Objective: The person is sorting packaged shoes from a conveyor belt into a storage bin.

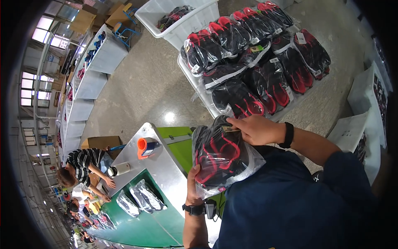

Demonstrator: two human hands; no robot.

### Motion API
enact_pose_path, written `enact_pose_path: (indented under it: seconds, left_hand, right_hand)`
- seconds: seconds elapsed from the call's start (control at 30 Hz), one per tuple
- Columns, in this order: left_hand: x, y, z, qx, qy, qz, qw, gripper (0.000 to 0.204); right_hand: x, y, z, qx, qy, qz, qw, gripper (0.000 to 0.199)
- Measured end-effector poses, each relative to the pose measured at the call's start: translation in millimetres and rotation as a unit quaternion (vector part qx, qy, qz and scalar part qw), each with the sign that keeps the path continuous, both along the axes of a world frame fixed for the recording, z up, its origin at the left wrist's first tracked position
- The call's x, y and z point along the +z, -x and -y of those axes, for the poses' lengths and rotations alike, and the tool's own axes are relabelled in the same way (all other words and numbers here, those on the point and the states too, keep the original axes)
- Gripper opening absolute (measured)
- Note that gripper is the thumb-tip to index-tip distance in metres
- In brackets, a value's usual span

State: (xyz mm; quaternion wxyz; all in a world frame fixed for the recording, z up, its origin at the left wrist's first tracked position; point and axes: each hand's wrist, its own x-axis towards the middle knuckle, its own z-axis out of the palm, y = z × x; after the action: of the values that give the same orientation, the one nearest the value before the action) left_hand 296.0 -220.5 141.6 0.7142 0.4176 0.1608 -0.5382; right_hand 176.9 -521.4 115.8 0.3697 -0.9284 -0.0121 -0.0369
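Close against my chest I held a clear bag of black-and-red shoes (222,159). My left hand (193,182) gripped its near lower edge from beneath, and my right hand (256,129) was closed on its far top edge, fingers pinching a small tag. Beyond it, similar bagged pairs (257,62) lay piled on white crates. To the left, two bagged shoes (139,198) lay on the green conveyor surface (157,228).

Stock count at packing station
Held bagged shoe pair (219,157): one; bagged pairs on conveyor belt (139,199): two; orange tape dispenser (146,147): one; white cup (119,169): one
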Motion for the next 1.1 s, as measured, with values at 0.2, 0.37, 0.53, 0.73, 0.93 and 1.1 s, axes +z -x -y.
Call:
enact_pose_path:
  seconds: [0.2, 0.37, 0.53, 0.73, 0.93, 1.1]
  left_hand:
    - [13, -4, 2, -0.001, 0.014, -0.019, 1.0, 0.052]
    - [29, -10, 0, -0.018, 0.038, -0.012, 0.999, 0.056]
    - [42, -13, -1, -0.025, 0.028, 0.032, 0.999, 0.059]
    - [63, -14, 6, -0.03, 0.058, 0.111, 0.992, 0.067]
    - [74, -13, 8, -0.029, 0.088, 0.108, 0.99, 0.068]
    - [85, -12, 6, -0.044, 0.071, 0.068, 0.994, 0.078]
  right_hand:
    - [12, -2, -3, -0.033, -0.06, -0.016, 0.998, 0.062]
    - [41, -6, -8, -0.062, -0.063, -0.045, 0.995, 0.062]
    - [52, -7, -15, -0.072, -0.038, 0.032, 0.996, 0.066]
    - [91, -5, -14, -0.092, -0.017, 0.044, 0.995, 0.066]
    - [119, -6, -5, -0.063, 0.039, 0.105, 0.992, 0.064]
    - [148, -6, -6, -0.065, 0.06, 0.084, 0.993, 0.06]
